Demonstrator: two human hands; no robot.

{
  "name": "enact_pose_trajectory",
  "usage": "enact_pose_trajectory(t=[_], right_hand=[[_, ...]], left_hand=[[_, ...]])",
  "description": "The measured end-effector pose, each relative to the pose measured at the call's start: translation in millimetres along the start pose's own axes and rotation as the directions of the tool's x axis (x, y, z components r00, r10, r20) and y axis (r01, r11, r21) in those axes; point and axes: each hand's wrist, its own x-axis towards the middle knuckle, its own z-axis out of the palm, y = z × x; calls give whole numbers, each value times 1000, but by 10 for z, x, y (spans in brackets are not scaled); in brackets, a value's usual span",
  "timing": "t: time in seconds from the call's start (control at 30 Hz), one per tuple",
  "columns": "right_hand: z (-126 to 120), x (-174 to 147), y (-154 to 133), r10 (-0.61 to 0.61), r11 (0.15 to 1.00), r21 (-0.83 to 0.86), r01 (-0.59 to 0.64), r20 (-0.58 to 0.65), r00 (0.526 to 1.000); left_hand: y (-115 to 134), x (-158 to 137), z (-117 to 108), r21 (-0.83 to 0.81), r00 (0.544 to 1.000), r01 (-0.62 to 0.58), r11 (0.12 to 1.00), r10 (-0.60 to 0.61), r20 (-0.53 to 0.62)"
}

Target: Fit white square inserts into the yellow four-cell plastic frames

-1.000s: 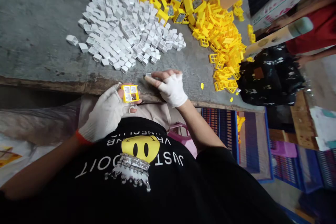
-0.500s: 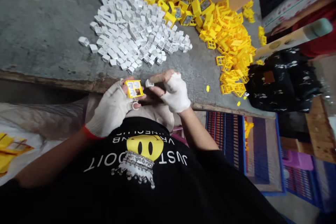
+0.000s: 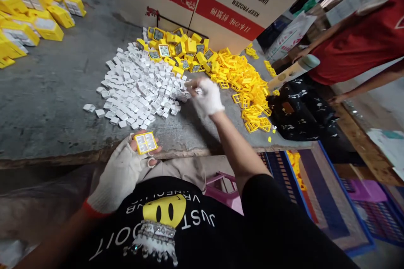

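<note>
In my left hand (image 3: 121, 168), gloved with bare fingertips, lies a small yellow plastic frame (image 3: 145, 133) with white pieces filling its openings. The fingers are curled under and around it, over the table's front edge. My right hand (image 3: 206, 97), in the same kind of glove, is over the table at the right end of the heap of small white plastic caps (image 3: 135, 88). Its fingers are bent together and blurred; a whitish bit shows among them, too unclear to name.
Yellow boxy parts with clear or silvery faces (image 3: 179, 48) lie behind the caps, with a heap of yellow frames (image 3: 241, 80) to their right. A carton (image 3: 221, 4) stands behind. Finished-looking yellow blocks (image 3: 34, 8), a black bag (image 3: 299, 111), a bottle (image 3: 293, 71), a blue crate (image 3: 341, 206) and a person in red (image 3: 362, 42) surround.
My right hand has moved away from the left, out to the cap heap. The frame's formerly vacant opening now has a white piece in it. The view has tilted up, showing more table.
</note>
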Motion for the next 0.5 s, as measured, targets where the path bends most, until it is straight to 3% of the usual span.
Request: enact_pose_trajectory(t=[0.07, 0.13, 0.23, 0.37, 0.5], right_hand=[[-51, 613, 91, 125, 982, -151, -115, 54, 991], [-1, 1102, 72, 162, 955, -265, -130, 102, 981], [118, 1500, -61, 174, 935, -338, -103, 187, 967], [-1, 1504, -78, 204, 966, -194, -173, 148, 968], [-281, 977, 210, 211, 977, 21, -213, 62, 975]], left_hand=[[-6, 8, 15, 27, 998, -54, 998, 55, -29], [-19, 10, 22, 44, 997, -66, 997, 68, -39], [-29, 6, 20, 52, 996, -63, 997, 66, -58], [-11, -1, 27, 49, 996, -61, 997, 64, -65], [21, -24, 68, 88, 996, -50, 995, 56, -72]])
